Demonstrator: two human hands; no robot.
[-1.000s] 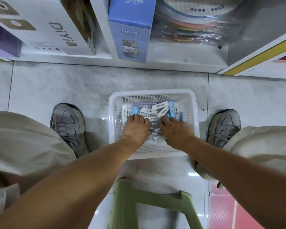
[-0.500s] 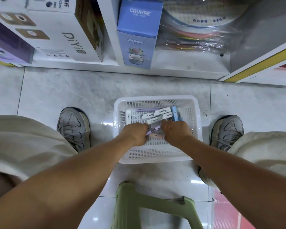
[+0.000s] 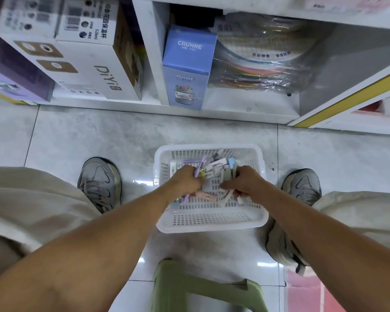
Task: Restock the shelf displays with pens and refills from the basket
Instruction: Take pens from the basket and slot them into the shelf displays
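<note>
While the person is sitting over the basket (image 3: 212,224), the head view is looking straight down at a pale grey tiled floor (image 3: 99,136) with glossy reflections. The white perforated basket is standing on the floor between two grey sneakers: the left sneaker (image 3: 100,182) is lying well apart from it, and the right sneaker (image 3: 302,188) is lying near its right wall. Both hands are working inside the basket. The left hand (image 3: 185,180) is clenching its grip round a bundle of lilac pens (image 3: 199,167), whose ends are sticking out above and below the fist. The right hand (image 3: 243,182) is curling its grip round a cluster of small white refill boxes (image 3: 218,168); motion blur is hiding how many. A pink box (image 3: 206,195) is lying on the basket bottom between the two hands. A green plastic stool (image 3: 189,287) is showing at the lower edge, under the arms. Beyond the basket, a white bottom shelf (image 3: 230,104) is running across the frame. It is carrying a large white carton (image 3: 95,64), a blue carton (image 3: 187,68) standing upright beside a white divider, and a plastic-wrapped stack of coloured discs (image 3: 261,66). A yellow edge strip (image 3: 347,97) is bordering the adjoining shelf unit at the right.
</note>
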